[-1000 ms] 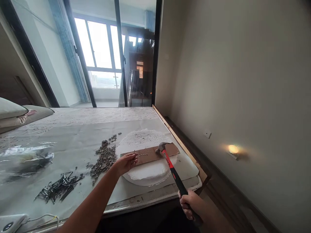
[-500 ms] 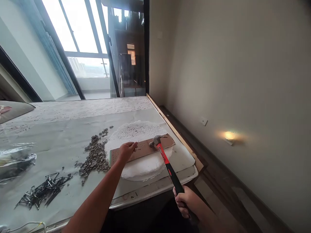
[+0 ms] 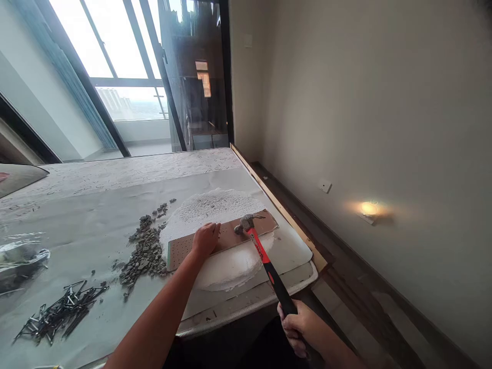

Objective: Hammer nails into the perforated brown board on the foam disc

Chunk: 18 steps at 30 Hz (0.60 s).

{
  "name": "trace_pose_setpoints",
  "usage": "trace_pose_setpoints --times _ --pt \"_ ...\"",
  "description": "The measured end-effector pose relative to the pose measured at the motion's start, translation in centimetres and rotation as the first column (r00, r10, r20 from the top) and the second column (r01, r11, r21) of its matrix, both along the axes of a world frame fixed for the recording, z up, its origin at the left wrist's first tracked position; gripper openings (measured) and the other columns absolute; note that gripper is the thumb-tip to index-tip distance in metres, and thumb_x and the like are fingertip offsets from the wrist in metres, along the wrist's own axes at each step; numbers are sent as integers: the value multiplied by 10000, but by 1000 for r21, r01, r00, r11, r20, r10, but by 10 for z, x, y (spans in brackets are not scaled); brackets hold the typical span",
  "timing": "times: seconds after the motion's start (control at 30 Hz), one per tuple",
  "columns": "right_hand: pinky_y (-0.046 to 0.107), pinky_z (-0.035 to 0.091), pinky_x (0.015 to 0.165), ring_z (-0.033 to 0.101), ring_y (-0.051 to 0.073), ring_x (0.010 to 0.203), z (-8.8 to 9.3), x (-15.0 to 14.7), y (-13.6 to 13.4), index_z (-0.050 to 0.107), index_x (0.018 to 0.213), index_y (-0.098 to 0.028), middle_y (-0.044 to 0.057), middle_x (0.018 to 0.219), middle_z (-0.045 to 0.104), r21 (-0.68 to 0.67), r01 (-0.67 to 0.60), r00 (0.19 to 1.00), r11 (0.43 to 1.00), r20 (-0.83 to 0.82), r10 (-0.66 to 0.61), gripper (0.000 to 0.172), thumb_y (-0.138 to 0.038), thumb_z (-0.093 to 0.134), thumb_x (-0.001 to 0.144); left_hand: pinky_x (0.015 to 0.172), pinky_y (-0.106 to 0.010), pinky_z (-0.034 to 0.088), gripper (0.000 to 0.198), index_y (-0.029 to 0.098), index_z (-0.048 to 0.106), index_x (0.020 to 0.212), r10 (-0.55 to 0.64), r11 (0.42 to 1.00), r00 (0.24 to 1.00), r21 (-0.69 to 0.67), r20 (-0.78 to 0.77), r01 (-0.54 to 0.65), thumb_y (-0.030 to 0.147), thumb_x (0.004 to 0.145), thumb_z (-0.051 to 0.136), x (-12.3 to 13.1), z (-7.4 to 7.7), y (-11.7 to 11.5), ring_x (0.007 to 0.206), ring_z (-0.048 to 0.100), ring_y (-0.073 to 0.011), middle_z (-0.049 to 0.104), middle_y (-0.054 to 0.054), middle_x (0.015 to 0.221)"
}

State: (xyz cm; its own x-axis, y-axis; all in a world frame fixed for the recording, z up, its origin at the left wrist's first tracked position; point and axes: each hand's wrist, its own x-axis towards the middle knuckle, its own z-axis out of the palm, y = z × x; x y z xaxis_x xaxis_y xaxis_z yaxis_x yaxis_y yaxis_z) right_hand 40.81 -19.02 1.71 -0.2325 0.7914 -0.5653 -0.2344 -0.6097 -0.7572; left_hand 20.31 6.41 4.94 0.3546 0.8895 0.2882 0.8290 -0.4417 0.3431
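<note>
**Hammer head resting on a perforated board**

Far left: loose nails [image 3: 57, 313] heaped on the sheeted table [image 3: 96, 205], then a scatter of grey rubble [image 3: 144, 251].

Centre: brown board [image 3: 226, 237], thin and rectangular, dotted with rows of small holes; laid flat on a white foam disc [image 3: 219, 205], long axis running left to right and rising slightly toward the far right. Left hand [image 3: 205, 239] pressed down on the board near its left half, fingers curled against the surface; anything pinched beneath them hidden.

Right of centre: hammer [image 3: 265, 259], grey steel head with claw, red neck passing into a black grip; head touching the board's right half, handle slanting down and right toward the viewer. Right hand [image 3: 302, 328] clenched round the grip's end, off the table edge.

No legible writing or brand on board or hammer.
</note>
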Motion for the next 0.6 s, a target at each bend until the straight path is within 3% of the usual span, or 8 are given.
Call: trace_pose_setpoints --times 0.43,0.6 --pt "196 187 309 244 59 282 -12 3 -1 357 729 -240 -125 409 318 31 15 1000 999 -6 -15 192 -226 419 547 640 -274 346 396 174 568 667 21 999 990 -37 -142 -26 353 923 325 1 4 0 723 571 -183 607 -72 709" --pt "188 206 378 263 55 374 -10 3 1 411 694 -218 -100 431 317 53 35 999 998 11 -35 189 -217 431 506 651 -282 357 394 171 584 681 13 999 988 -35 -156 -19 348 923 329 -2 4 -1 734 590 -189 634 -87 742"
